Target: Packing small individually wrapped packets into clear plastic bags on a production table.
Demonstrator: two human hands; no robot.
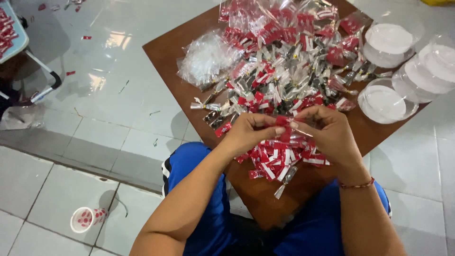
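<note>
Blue shorts (199,208) (tiled floor (95,128) beneath), brown table (170,61) beyond.

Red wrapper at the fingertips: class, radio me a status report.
Left hand and right hand both pinching one red wrapper. Wrapped pile directly beneath. Nothing blocking.

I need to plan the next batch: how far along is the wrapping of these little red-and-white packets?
Done: a small pile of red-and-white packets lies just under the hands. In hand: left hand and right hand pinch one red piece together. Left: a far bigger heap of clear-wrapped packets covers the brown table.
</note>
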